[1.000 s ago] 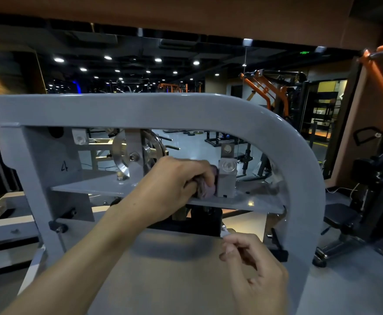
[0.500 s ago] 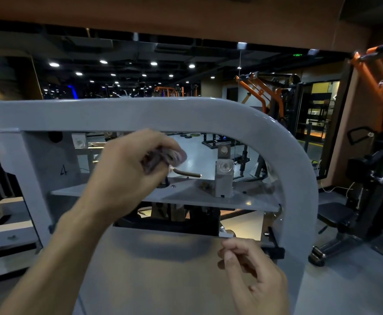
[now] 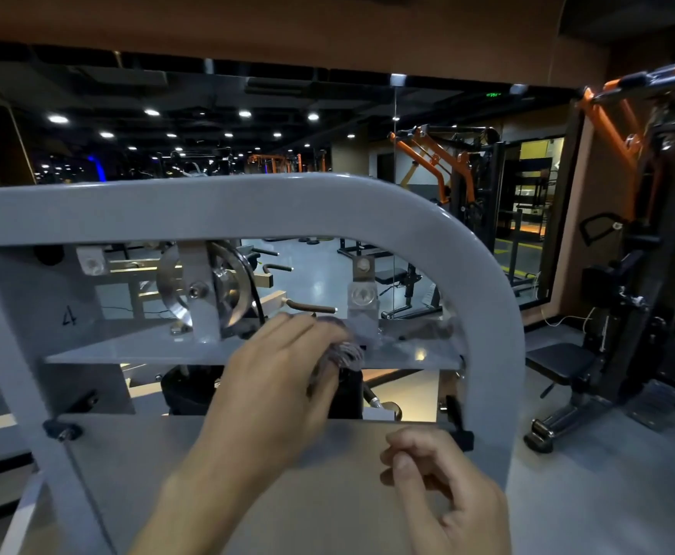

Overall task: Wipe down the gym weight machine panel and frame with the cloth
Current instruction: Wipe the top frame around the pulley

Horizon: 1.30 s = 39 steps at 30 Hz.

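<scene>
Two bare hands work at the grey painted steel frame of the weight machine [image 3: 248, 206], and only the left one is doing any wiping. The left hand [image 3: 276, 378] has its fingers curled round a small bunched purplish-grey cloth [image 3: 344, 346] and presses it onto the flat grey metal shelf plate [image 3: 147, 348] that spans the inside of the frame, just in front of the square silver guide-rod block [image 3: 362, 298]. The right hand [image 3: 444, 486] hangs lower, over the wide pale grey front panel [image 3: 159, 474]; its fingers are loosely curled with thumb and forefinger close together, and nothing can be seen between them, so it looks idle.

As for progress, the pictures give little to go on. No streaks, wet marks or dust lines show on any surface, so what has already been cleaned cannot be told. Judging from where the cloth sits, the step in hand is the shelf plate around the block and the chrome pulley wheel [image 3: 228, 286]. Likely still left are the broad curved top bar and right upright of the frame, the left upright marked with a "4" [image 3: 69, 315], and the large front panel below, none of which the cloth is touching. The task seems somewhere in the middle at best, with the biggest surfaces probably outstanding.
</scene>
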Each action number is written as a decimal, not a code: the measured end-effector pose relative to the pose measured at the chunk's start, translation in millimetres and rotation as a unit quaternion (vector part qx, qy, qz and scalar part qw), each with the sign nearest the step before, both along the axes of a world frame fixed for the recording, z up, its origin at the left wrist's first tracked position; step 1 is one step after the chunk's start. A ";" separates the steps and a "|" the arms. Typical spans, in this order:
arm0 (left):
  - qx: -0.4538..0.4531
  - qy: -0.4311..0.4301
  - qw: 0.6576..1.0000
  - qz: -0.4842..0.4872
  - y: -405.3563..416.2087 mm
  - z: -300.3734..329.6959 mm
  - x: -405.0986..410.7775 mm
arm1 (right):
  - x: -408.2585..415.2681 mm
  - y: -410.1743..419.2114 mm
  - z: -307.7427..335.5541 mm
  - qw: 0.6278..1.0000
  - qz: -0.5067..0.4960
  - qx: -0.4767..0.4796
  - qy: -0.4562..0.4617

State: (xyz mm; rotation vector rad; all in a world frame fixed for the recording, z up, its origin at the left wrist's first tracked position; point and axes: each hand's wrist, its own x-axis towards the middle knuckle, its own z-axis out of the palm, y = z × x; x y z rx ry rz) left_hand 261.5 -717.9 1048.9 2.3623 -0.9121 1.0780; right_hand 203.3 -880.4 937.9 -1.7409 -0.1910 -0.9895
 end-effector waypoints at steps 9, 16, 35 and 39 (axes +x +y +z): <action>-0.090 -0.040 0.994 0.041 -10.8 -18.7 -4.3 | -4.6 -4.4 3.1 1.000 -0.012 0.023 -0.009; -0.075 -0.066 0.995 -0.022 -47.4 -26.6 -10.0 | -7.3 -12.6 5.7 0.996 -0.039 0.074 -0.030; -0.058 -0.047 0.997 -0.010 -66.4 -16.2 -20.4 | -26.5 -33.1 -3.8 0.991 -0.073 0.107 0.023; -0.070 -0.055 0.996 0.001 -63.2 -20.3 -22.4 | -27.9 -38.7 -8.5 0.990 -0.085 0.109 0.034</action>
